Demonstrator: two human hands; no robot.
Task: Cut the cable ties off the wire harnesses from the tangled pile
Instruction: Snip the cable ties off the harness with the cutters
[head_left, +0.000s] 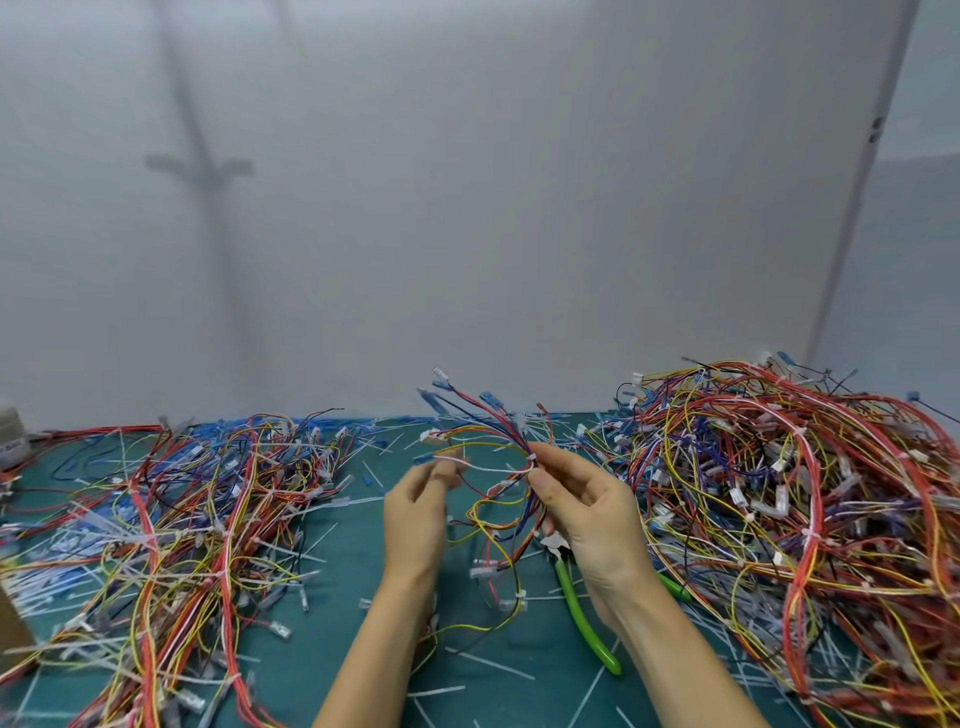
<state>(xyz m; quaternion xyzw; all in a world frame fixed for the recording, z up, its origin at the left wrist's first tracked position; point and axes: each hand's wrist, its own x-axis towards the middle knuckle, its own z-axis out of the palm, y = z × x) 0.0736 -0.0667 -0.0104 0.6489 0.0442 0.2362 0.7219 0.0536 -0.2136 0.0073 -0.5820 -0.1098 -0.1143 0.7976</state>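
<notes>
Harness de-tying at the desk (550, 701), shown partway through the task.

Towards the left edge lies a flattened left heap (197, 519) of harnesses. It is strewn with loose white cut ties (332, 502), so it is judged to be the finished or partly finished share. Some bundles there may still be bound, but this cannot be told.

At the near middle, the left hand (415, 512) has its grip closed in a pinch on a white strand (493, 469). Motion blur hides whether this is a wire or a tie tail. The strand runs to the harness (498, 447), which is held raised above the desk with its connector ends fanned upward.

The right hand (587, 509) has its grip clamped, thumb against forefinger, on the point where the harness wires gather. The green-handled cutters (584, 618) lie under this hand. Whether its lower fingers hold them cannot be told, and they are not at a tie.

At the right edge the tangled pile (789, 499) stands higher than the left heap, and white ties are visible around its bundles. The larger share of the work is therefore judged to remain.
</notes>
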